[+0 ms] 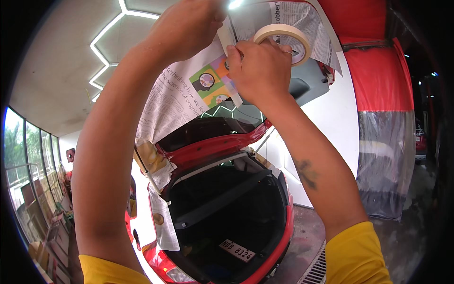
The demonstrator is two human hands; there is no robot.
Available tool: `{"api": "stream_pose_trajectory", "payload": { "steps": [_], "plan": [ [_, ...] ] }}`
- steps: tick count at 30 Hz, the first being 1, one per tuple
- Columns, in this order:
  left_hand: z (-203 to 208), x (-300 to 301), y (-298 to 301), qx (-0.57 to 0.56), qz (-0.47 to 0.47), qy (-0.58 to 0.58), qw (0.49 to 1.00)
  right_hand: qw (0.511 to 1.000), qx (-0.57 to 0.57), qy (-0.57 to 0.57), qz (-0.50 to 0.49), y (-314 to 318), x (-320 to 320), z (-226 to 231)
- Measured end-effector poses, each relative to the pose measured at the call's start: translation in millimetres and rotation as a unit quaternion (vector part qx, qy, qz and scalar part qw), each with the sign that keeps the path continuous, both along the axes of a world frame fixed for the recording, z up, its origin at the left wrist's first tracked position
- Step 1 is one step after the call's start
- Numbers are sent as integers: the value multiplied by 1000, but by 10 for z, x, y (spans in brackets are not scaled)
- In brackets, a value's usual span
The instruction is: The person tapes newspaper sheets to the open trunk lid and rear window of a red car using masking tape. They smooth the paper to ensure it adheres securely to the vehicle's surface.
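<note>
Garage or paint bay, white ceiling with hexagon light strips [109, 42], glass wall on the person's left, plastic-wrapped red panel [383, 118] hanging at right. Red hatchback [227, 208] below with tailgate raised, cargo area open and dark. Newspaper sheets [184, 94] cover the raised tailgate glass and run down the left edge of the opening, so the paper is overhead, both arms reaching up to it. Left hand [189, 28] is pressed against the paper near the top, fingers curled; whether it pinches the tape end cannot be told, the fingertips are hidden by glare. Right hand [260, 71] carries a roll of masking tape [286, 40], roll looped over the fingers, thumb and forefinger pinching a strip of tape [229, 61] that runs from near the left hand down across the newspaper. So the roll sits on top of the right hand's grip, the strip just left of it, touching the paper. Handling judgement: tape is light, thin, sticky one side, tears easily and folds onto itself if slack; best held taut by its two ends. Newspaper is flimsy and will sag or rip if pulled. Ring on the right hand [289, 52], dark mark on the right forearm.
</note>
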State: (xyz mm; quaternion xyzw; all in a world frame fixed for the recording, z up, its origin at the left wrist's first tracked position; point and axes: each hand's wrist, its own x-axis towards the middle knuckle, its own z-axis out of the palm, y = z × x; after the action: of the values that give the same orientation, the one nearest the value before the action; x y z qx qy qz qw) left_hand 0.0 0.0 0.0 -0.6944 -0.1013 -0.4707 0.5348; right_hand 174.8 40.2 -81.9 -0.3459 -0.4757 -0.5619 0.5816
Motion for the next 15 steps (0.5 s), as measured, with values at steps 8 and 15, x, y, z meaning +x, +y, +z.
{"api": "stream_pose_trajectory", "payload": {
  "steps": [8, 15],
  "plan": [
    [-81, -18, 105, 29, -38, -24, 999, 999, 10, 5, -50, 65, -24, 75],
    [175, 64, 359, 66, -34, -13, 997, 993, -59, 10, -104, -40, -17, 169]
  ]
}}
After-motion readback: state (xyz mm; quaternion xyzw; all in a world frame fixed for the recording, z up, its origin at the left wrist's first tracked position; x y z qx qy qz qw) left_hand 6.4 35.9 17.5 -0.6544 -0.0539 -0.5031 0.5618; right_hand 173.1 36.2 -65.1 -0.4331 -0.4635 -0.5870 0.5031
